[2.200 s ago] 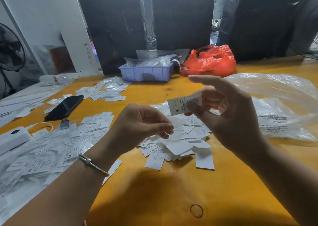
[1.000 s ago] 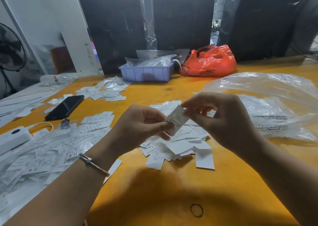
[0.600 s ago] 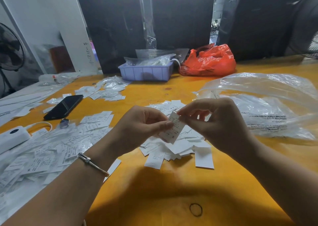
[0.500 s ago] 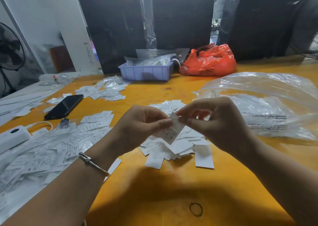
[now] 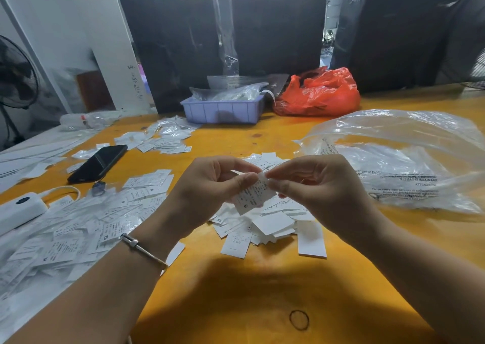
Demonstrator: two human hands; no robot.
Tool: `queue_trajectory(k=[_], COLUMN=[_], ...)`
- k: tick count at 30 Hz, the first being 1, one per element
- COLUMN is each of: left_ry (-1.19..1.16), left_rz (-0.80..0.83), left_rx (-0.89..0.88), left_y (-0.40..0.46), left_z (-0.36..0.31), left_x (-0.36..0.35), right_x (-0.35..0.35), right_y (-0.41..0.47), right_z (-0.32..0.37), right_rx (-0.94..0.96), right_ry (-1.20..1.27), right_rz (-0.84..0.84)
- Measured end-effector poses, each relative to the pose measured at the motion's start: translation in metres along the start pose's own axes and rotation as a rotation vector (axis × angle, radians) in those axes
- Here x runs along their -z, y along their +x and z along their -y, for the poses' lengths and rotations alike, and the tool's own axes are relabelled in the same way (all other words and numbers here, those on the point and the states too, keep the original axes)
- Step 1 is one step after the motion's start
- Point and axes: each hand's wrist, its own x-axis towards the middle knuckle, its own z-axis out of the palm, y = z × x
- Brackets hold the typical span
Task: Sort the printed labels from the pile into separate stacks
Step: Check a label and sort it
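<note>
Two hands share one small white printed paper label (image 5: 251, 195) above loose white label pile (image 5: 265, 223): your left hand (image 5: 210, 186) and right hand (image 5: 312, 186) both pinch its top edge. Marking looks like "S". Step: reading size. Next: drop on matching stack.

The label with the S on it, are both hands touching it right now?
Touching. The head view shows the left hand and right hand each pinching the top edge of the label between thumb and fingertips.
</note>
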Motion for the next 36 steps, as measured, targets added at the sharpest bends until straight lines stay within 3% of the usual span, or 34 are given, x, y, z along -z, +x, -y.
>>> queue_trajectory(k=[11,23,26,30,33,36], left_ry=[0.015,0.045,0.055,0.273,0.612,0.877], left_rz=[0.006,-0.021,-0.017,-0.234,-0.323,-0.308], left_rx=[0.011,0.124,0.121,0.106,0.206,0.363], left_y=[0.001,0.002,0.004,0.008,0.014,0.016], left_z=[0.0,0.005,0.005,0.014,0.029,0.042], left_x=[-0.004,-0.009,0.002,0.033,0.058,0.078], right_x=[-0.003,-0.003,0.004,0.024,0.025,0.023], right_y=[0.0,0.0,0.004,0.014,0.017,0.014], right_z=[-0.004,-0.006,-0.007,-0.015,-0.021,-0.026], right_rx=[-0.094,-0.137,-0.123,-0.122,-0.158,-0.199], right_ry=[0.053,-0.023,0.033,-0.082,-0.371,-0.448], right_rz=[0.053,0.294,0.216,0.032,0.22,0.431])
